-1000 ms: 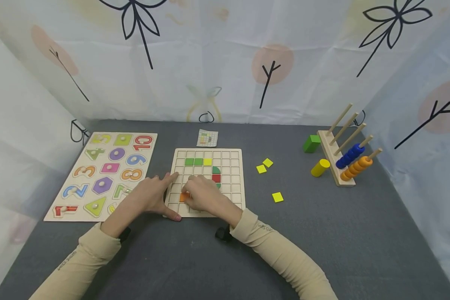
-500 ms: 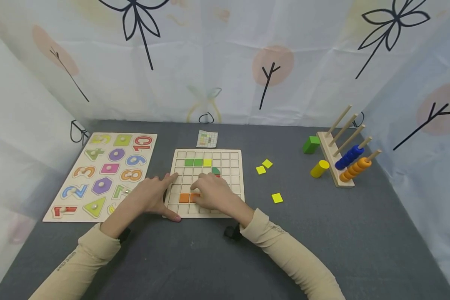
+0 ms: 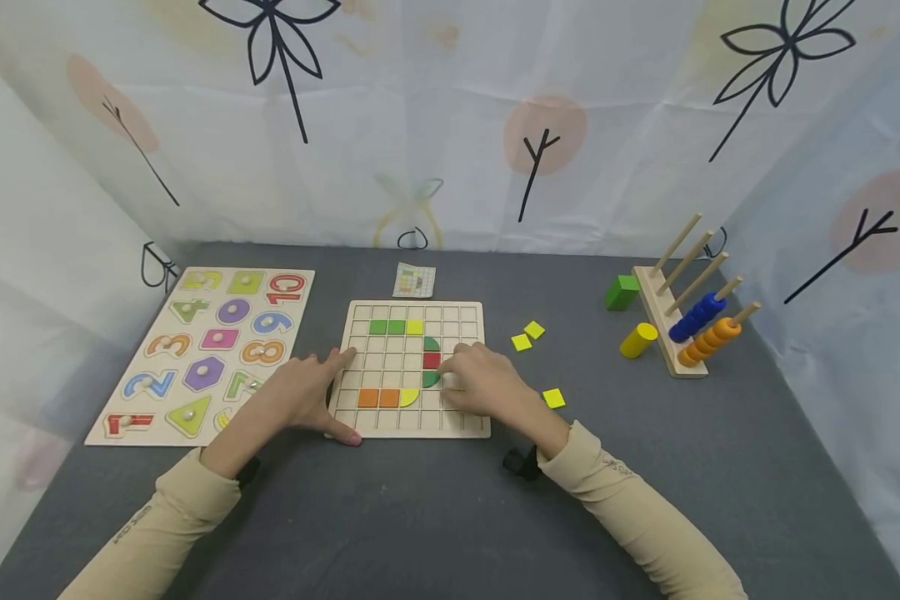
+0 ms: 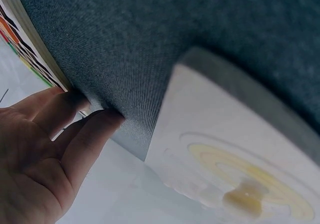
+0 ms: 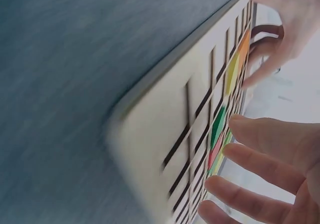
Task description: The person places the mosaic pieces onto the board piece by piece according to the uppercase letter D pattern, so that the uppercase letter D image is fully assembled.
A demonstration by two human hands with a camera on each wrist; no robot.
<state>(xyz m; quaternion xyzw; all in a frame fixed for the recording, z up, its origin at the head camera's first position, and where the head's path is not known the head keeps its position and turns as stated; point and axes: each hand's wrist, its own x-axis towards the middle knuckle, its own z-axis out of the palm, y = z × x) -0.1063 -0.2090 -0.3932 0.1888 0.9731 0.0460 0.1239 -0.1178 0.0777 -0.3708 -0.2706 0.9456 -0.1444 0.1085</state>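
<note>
A wooden grid board [image 3: 378, 362] lies on the grey table with coloured tiles set in its squares. My left hand [image 3: 309, 392] rests at the board's left edge, thumb at the front corner and fingers spread along the side. Over the right part of the board is my right hand [image 3: 487, 383]; its fingers are loosely bent, with nothing between them in the right wrist view. Near its fingertips are a red tile [image 3: 431, 361] and rounded green tiles [image 3: 431, 379]. Two orange tiles [image 3: 378, 398] and a yellow quarter-round tile [image 3: 408, 397] form a front row; green squares [image 3: 387, 327] and a yellow square [image 3: 415, 327] sit behind.
Loose yellow tiles [image 3: 553, 398] lie right of the board. A small pattern card [image 3: 414, 281] is behind it. On the left lies a number puzzle [image 3: 217, 337]. A green block [image 3: 622, 292], yellow cylinder [image 3: 638, 340] and bead stacker [image 3: 660, 312] stand at the right.
My right hand has moved right from the front-row tiles, uncovering the second orange tile, the yellow quarter-round tile and the red and green tiles. My left hand stays at the board's edge.
</note>
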